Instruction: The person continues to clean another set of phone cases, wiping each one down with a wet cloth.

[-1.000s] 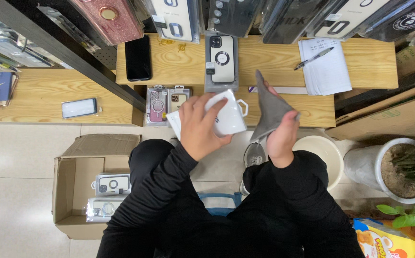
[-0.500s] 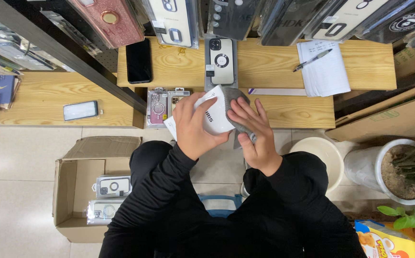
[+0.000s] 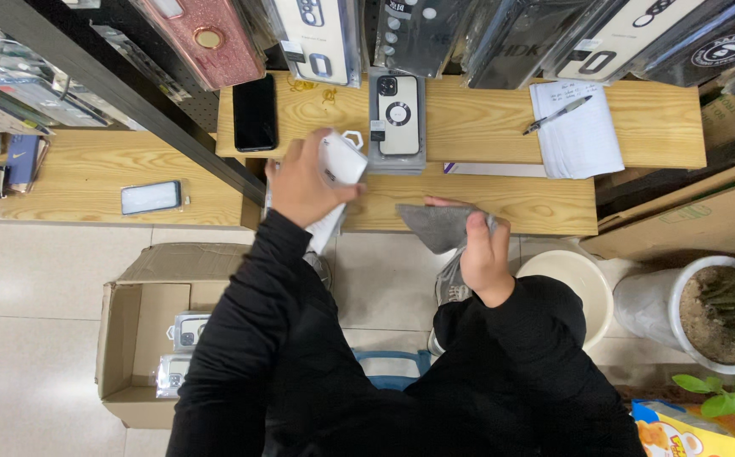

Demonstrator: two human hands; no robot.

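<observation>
My left hand grips a white packaged phone case and holds it over the wooden shelf, close to a stack of clear packaged cases. My right hand pinches a grey cloth at the shelf's front edge, well apart from the white case. A black phone lies flat on the upper shelf to the left of my left hand. Both arms are in black sleeves.
A notepad with a pen lies on the shelf's right. An open cardboard box with packaged cases stands on the floor at left. A cream bucket and a potted plant stand at right. More cases hang above.
My hands have parted. The left one carried the white case up and left toward the shelf, while the right drew the grey cloth away to the right.
</observation>
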